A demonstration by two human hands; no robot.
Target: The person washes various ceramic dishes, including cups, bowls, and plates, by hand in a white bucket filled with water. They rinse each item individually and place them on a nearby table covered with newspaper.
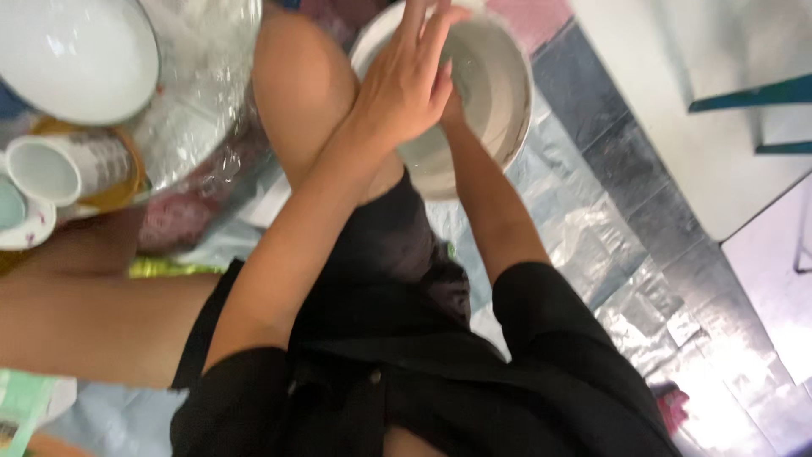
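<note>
Over the white bowl [486, 93], left hand [406, 80] spread flat on its rim, right hand [452, 106] mostly hidden inside, grip unclear.

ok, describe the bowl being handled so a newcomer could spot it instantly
Start at the raised bare knee; just right of it sits a large white bowl. The left hand lies across its rim. Unlike the other white bowl, top left, it's being handled.
</note>
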